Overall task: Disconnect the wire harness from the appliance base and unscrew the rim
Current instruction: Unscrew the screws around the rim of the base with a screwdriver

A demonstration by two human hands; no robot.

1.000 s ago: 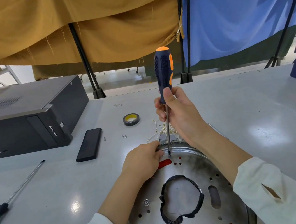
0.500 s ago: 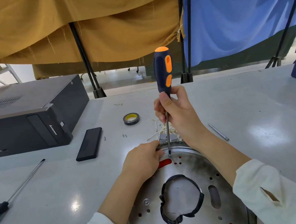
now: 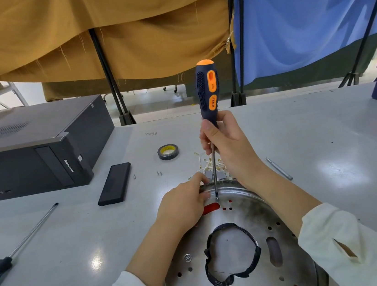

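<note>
right hand [image 3: 228,144]: fingers curled round the lower handle and upper shaft of the screwdriver [image 3: 209,106], centre of frame; holds it upright
screwdriver: navy and orange handle; tip down on the far inner edge of the appliance base [image 3: 250,235], just right of the left fingertips
left hand [image 3: 183,206]: fingers bent over the far left rim [image 3: 241,187] of the base, gripping it; thumb side hidden
appliance base: round metal pan, lower centre to lower right of frame, on the grey counter [image 3: 76,241]; many small holes, one red slot beside the left hand, black taped ring [image 3: 231,254] round the central opening
wire harness [image 3: 212,168]: pale yellowish wires with grey connectors, on the counter just beyond the base's far edge, partly behind the right hand; whether still attached cannot tell
tape roll [image 3: 168,151]: black with yellow core, centre, beyond the harness
black flat case [image 3: 115,183]: left of centre on the counter
second screwdriver [image 3: 17,249]: green-black handle, long shaft, lower left
computer tower [image 3: 30,149]: lying on its side, left
loose screws [image 3: 159,173]: between the case and the harness
metal pin [image 3: 278,168]: right of the right wrist
</note>
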